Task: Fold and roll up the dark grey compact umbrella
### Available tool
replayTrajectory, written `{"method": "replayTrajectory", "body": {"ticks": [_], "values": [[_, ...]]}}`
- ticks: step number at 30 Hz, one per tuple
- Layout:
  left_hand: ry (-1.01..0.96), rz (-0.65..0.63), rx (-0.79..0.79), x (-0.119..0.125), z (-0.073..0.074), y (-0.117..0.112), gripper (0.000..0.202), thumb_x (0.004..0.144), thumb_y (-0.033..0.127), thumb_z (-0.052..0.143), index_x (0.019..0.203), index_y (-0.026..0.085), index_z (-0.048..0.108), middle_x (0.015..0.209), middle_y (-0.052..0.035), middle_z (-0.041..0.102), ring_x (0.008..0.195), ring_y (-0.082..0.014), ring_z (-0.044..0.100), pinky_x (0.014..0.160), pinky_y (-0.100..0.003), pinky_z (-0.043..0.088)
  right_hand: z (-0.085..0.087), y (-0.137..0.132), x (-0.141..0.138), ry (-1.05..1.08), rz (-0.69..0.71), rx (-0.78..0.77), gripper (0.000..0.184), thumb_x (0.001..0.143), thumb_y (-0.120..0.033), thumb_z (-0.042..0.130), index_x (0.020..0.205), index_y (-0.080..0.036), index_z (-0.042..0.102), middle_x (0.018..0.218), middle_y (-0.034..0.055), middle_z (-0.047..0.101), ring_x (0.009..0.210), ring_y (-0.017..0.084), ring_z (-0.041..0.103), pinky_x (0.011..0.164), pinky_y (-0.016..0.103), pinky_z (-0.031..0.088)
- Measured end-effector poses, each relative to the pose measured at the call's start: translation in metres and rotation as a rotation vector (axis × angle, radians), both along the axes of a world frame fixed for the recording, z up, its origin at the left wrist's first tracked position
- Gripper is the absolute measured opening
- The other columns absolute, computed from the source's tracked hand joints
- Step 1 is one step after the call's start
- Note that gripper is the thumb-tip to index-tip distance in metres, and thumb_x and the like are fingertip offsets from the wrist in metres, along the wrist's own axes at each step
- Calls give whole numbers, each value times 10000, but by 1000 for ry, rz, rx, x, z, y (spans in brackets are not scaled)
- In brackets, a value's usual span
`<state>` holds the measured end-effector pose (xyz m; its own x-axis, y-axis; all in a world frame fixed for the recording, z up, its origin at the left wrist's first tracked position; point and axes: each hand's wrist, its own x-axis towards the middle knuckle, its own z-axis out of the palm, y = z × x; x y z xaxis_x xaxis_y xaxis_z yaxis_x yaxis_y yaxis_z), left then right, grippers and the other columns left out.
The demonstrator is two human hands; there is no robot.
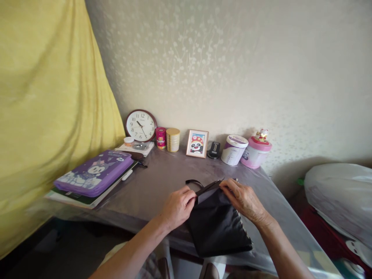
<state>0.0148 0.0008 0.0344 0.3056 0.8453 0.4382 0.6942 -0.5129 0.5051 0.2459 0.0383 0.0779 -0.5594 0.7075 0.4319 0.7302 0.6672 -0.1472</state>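
A flat black pouch (216, 228) lies on the grey-covered table (162, 174) near its front edge, with a thin black strap loop at its top left. My left hand (177, 207) is closed on the pouch's upper left corner, pinching the edge of its opening. On the upper right edge, the fingers of my right hand (242, 197) are pinched as well, so the mouth is held slightly apart. A spiral-bound edge shows under the pouch on its right side.
A purple cartoon case (94, 172) sits on books at the table's left. Along the wall stand a round clock (141, 125), two small tins (168, 138), a panda picture frame (197, 143), a white tub (234, 149) and a pink jar (255, 152). A yellow curtain hangs left, and a white plastic bag (340, 197) lies right.
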Motion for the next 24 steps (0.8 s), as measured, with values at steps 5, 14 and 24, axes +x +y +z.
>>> {"method": "replayTrajectory", "body": {"ticks": [5,14,24], "values": [[-79,47,35,-3,1,0,177,817,147,389,677,191,487,624,13,493,565,-102,455,567,-207,332,2,-1,-5,-22,8,78,184,900,-259,363,923,-208,539,848,46,644,728,137,607,644,216,448],[-113,110,-70,6,1,-5,86,724,128,476,746,211,470,651,37,537,569,-97,480,558,-200,318,3,-1,-8,-29,-7,101,158,894,-254,382,922,-202,528,848,45,633,719,134,604,636,213,447],[-169,83,111,-1,-3,-7,164,830,132,378,716,196,478,667,21,462,579,-87,434,592,-197,336,4,-3,-1,-54,93,65,191,876,-221,387,1002,-210,530,943,63,597,795,142,597,678,228,475]]}}
